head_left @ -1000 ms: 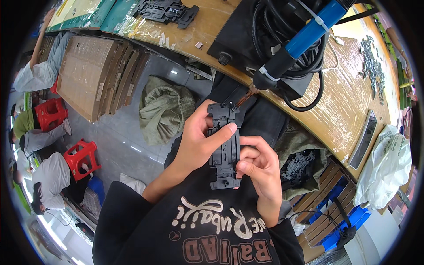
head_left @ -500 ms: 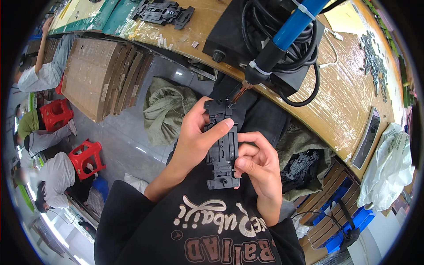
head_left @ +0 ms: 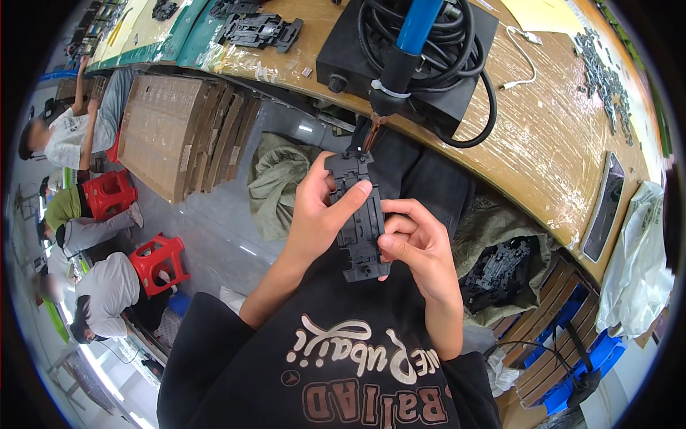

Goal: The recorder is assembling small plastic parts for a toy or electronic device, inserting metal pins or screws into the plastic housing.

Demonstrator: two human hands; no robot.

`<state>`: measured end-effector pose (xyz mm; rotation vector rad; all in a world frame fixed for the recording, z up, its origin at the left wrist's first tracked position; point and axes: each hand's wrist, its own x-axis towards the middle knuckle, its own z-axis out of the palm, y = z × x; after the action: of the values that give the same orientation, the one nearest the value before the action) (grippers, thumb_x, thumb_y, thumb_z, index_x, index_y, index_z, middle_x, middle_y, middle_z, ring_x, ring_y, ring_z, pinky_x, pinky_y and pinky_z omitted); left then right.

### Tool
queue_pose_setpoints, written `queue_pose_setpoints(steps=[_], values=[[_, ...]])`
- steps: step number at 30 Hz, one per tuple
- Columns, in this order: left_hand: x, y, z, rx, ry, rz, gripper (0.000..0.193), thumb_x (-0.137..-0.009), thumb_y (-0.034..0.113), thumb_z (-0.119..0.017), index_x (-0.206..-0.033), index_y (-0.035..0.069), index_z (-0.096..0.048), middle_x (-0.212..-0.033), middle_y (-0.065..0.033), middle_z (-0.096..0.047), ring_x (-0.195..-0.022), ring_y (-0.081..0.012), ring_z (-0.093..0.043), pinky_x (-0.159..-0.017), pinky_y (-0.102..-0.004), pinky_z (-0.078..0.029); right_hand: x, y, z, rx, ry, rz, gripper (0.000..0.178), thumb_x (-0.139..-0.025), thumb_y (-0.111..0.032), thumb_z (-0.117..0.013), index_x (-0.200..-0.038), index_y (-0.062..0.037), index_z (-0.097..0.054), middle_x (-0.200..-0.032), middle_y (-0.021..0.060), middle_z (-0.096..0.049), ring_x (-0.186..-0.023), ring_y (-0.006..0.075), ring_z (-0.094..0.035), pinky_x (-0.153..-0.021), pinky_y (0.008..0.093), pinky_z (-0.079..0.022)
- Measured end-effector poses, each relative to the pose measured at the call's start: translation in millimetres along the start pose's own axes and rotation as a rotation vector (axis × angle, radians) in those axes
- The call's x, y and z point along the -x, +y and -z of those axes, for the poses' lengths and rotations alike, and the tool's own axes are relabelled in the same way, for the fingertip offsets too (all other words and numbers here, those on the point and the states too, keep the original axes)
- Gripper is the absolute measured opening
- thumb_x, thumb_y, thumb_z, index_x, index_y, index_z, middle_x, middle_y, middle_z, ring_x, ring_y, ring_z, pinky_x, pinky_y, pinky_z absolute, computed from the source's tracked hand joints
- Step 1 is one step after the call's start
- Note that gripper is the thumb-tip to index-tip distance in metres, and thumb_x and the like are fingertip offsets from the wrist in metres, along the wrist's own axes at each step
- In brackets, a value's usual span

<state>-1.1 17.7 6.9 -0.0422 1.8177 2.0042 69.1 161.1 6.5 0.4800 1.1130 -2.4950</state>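
Observation:
A black plastic model-car chassis (head_left: 363, 227) is held lengthwise in front of my body, slightly tilted. My left hand (head_left: 314, 214) grips its left side, the thumb lying across the top face and the fingers curled beneath. Along the right edge, my right hand (head_left: 421, 250) has its thumb and bent fingers closed on the chassis; a fingertip shows under the near end. At the far end, the copper-coloured tip of a blue-handled soldering iron (head_left: 373, 129) points down at the chassis. Whether it touches is hard to tell.
A black box with coiled cable (head_left: 461, 118) stands on the wooden bench (head_left: 550, 179). More chassis (head_left: 261, 32) lie at the far left. A sack of small black parts (head_left: 500, 272) sits at my right. Flattened cartons (head_left: 161, 136), red stools (head_left: 158, 263) and seated people are leftward.
The whole view has shifted a little. The chassis has drawn slightly back and tilted, so the iron's tip now stands at its far edge. Both hands keep their hold.

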Motion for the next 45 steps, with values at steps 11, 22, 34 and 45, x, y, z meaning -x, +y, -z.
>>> queue_pose_setpoints(steps=[11, 22, 34, 45], values=[[15.4, -17.5, -19.2, -0.044, -0.104, 0.057, 0.022, -0.079, 0.006, -0.059, -0.096, 0.001, -0.045, -0.081, -0.0015, -0.054, -0.073, -0.0044, -0.051, -0.062, -0.0183, -0.042, 28.3, 18.3, 23.6, -0.022, 0.043, 0.003, 0.033, -0.078, 0.003, -0.057, -0.107, 0.0026, -0.044, -0.075, 0.0059, -0.055, -0.064, 0.0101, -0.055, -0.051, 0.0212, -0.047], [24.5, -18.6, -38.9, -0.162, -0.344, 0.015, 0.03, -0.077, 0.006, -0.061, -0.103, 0.0, -0.048, -0.085, -0.0035, -0.058, -0.074, -0.0052, -0.053, -0.064, -0.0204, -0.044, 58.6, 20.6, 34.3, 0.137, 0.094, 0.089, 0.03, -0.074, 0.009, -0.058, -0.101, 0.0042, -0.046, -0.081, 0.0061, -0.057, -0.07, 0.0092, -0.056, -0.06, 0.0202, -0.046], [36.8, -8.5, -41.8, -0.179, -0.291, -0.315, 0.034, -0.073, 0.007, -0.061, -0.105, 0.0, -0.05, -0.076, -0.006, -0.055, -0.06, -0.0094, -0.051, -0.052, -0.0213, -0.042, 76.8, 16.3, 27.2, 0.233, 0.212, 0.261, 0.036, -0.069, 0.011, -0.062, -0.1, 0.0067, -0.046, -0.081, 0.0099, -0.057, -0.071, 0.0129, -0.057, -0.066, 0.0234, -0.046], [31.4, 21.5, -38.6, -0.166, -0.353, -0.286, 0.032, -0.07, -0.005, -0.051, -0.101, -0.005, -0.054, -0.077, -0.0078, -0.051, -0.06, -0.0086, -0.045, -0.054, -0.0193, -0.036, 86.7, 17.6, 11.7, 0.274, 0.293, 0.397, 0.035, -0.064, 0.006, -0.069, -0.094, 0.0076, -0.05, -0.078, 0.0108, -0.059, -0.071, 0.0136, -0.057, -0.067, 0.0233, -0.046]])
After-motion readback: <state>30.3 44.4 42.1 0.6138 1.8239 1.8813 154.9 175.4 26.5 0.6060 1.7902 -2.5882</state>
